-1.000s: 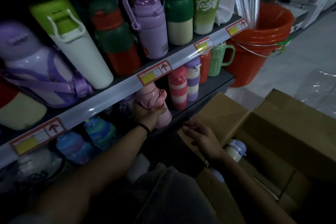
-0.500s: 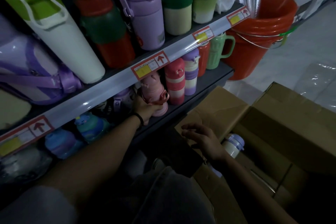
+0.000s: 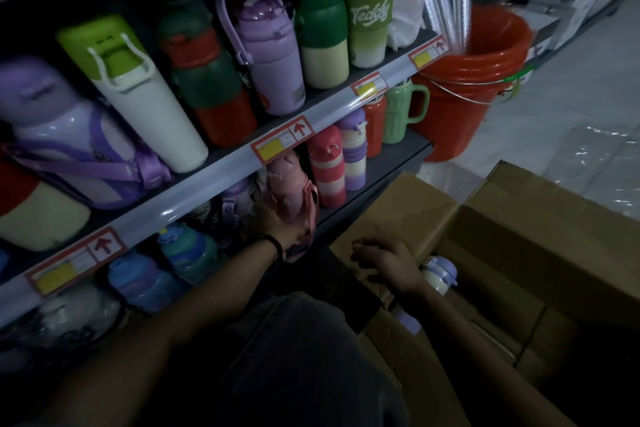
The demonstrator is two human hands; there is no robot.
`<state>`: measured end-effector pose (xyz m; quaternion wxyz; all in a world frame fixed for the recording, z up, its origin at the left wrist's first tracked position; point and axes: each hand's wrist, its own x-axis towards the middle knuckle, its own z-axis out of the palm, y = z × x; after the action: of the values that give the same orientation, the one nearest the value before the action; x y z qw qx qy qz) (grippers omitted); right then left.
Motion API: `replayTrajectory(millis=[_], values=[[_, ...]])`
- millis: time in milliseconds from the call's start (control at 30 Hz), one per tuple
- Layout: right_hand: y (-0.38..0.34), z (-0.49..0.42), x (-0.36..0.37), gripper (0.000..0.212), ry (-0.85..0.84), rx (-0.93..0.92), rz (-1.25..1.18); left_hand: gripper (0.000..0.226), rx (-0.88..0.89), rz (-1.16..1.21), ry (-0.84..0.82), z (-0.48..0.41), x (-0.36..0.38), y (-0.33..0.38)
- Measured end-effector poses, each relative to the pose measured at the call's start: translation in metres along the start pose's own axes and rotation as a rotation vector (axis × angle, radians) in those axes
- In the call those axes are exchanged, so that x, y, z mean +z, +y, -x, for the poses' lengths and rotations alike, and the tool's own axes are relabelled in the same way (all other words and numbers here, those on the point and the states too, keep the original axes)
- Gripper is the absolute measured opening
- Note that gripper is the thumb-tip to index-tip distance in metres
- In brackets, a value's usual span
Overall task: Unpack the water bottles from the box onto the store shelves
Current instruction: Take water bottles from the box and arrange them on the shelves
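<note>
Pink bottle (image 3: pixel 289 184) sits in the left hand (image 3: pixel 277 224), fingers wrapped round its lower half. It's tilted at the front of the lower shelf (image 3: pixel 388 167), just beside the red-and-pink striped bottle (image 3: pixel 327 167). Right hand (image 3: pixel 388 260) rests loose on the box (image 3: pixel 391 208) flap holding nothing, next to a lavender-capped bottle (image 3: pixel 440 274) inside.

Single head-mounted wide-angle view looks forward and down, close to the shelves (image 3: pixel 221 168) on the left and the cardboard box (image 3: pixel 502 225) on the right.
</note>
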<state>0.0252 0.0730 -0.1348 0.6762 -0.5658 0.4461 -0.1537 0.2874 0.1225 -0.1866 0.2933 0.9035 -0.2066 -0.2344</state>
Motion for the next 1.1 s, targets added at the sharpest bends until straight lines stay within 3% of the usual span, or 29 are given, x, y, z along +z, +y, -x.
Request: replayTrajectory(millis=[67,167,233,333,467,667,867,933,1000,1100], values=[[-0.001,0.003,-0.007,0.015,0.044,0.006,-0.018,0.118,-0.060,-0.068,-0.102,0.016,-0.005,0.010],[-0.002,0.008,-0.019,0.012,0.103,0.039,-0.079,0.034,0.006,-0.052,-0.309,0.066,-0.023,0.049],[-0.002,0.011,-0.028,0.010,0.126,0.056,-0.124,0.013,0.007,0.008,-0.511,0.093,-0.032,0.072],[-0.002,0.019,-0.043,0.007,0.159,0.064,-0.201,0.015,0.048,0.024,-0.730,0.113,-0.043,0.101],[0.007,0.024,-0.071,0.011,0.245,0.081,-0.261,0.023,0.144,-0.198,-0.882,0.136,-0.056,0.152],[0.032,0.022,-0.116,0.014,0.356,0.171,-0.337,0.033,0.305,-0.448,-0.935,0.175,-0.034,0.217],[0.074,0.010,-0.133,0.008,0.459,0.276,-0.445,0.032,0.395,-0.563,-0.939,0.212,0.026,0.211],[0.099,0.002,-0.133,0.017,0.455,0.358,-0.444,0.025,0.515,-0.621,-0.909,0.221,0.039,0.203],[0.124,-0.004,-0.127,0.029,0.447,0.454,-0.439,0.034,0.649,-0.752,-0.898,0.224,0.047,0.201],[0.152,-0.016,-0.114,0.044,0.466,0.551,-0.422,0.045,0.703,-0.922,-0.942,0.221,0.053,0.206]])
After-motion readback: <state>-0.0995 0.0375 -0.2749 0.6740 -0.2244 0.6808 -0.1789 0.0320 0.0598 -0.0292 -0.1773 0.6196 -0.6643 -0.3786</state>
